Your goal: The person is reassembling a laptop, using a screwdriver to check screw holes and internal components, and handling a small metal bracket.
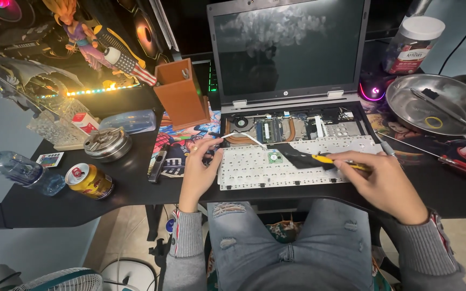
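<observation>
**Keyboard turned over on the open laptop, both hands at work**

The detached keyboard (276,167) lies upside down on the front part of the laptop (289,81), with its pale metal back facing up and its near edge close to the edge of the desk (71,199). A small green circuit patch (275,157) sits near the middle of this back side, and a black film piece (297,155) lies on it just to the right. A thin white ribbon cable (244,136) goes from the keyboard up toward the open inside of the laptop, where I see a fan (240,122) and memory modules (269,129).

My left hand (199,170) rests at the left edge of the keyboard; its fingers (211,148) are pressed together on the ribbon cable. My right hand (386,180) is at the right side, and its fingers are clamped on a yellow-handled tool (343,163), whose tip points left and reaches the black film.

Further out, on the right, a metal bowl (438,105) holds a small tool and a yellow ring, and a jar with a white lid (412,46) stands behind it. A red-handled screwdriver (438,155) lies on the desk just in front of the bowl. On the left I see a drink can (89,181) lying on its side, a plastic water bottle (17,170), a round metal box (107,143) and a brown wooden holder (182,94). The screen of the laptop is dark.
</observation>
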